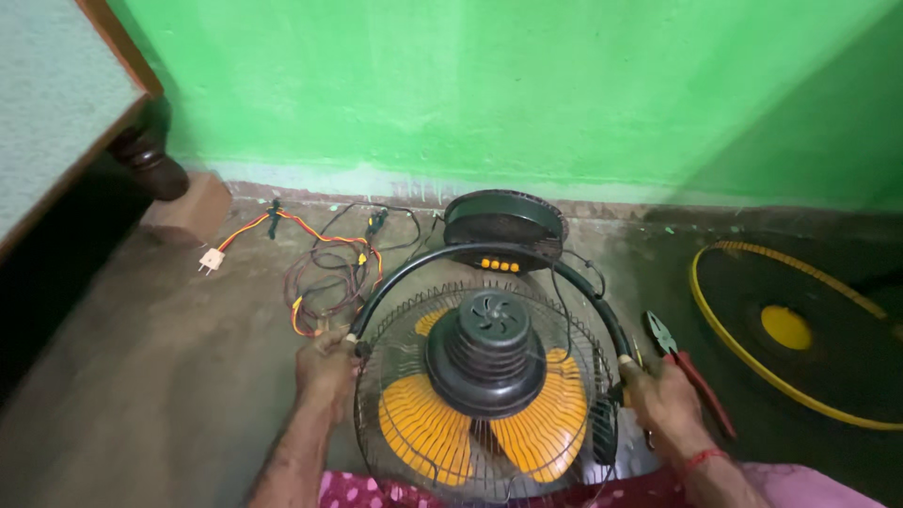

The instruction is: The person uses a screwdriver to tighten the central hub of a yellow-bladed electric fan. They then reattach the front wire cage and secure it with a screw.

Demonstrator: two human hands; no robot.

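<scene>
Fan sits low in the middle of the frame, motor side up. Left hand is closed on the cage's left edge, right hand clamped on the right edge, pliers lying just beside it.

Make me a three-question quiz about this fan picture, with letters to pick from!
1. Where do the red-handled pliers lie?
A. beside the right hand
B. on the wall
C. inside the cage

2. What colour are the fan's plastic blades?
A. blue
B. orange
C. white

3. What is the left hand doing?
A. resting flat on the floor
B. gripping the black curved bracket
C. holding the wire

Answers: 1 A, they lie on the floor by that hand. 2 B, orange shows through the round wire fan cage. 3 B, its fingers close on the bracket's end.
</scene>
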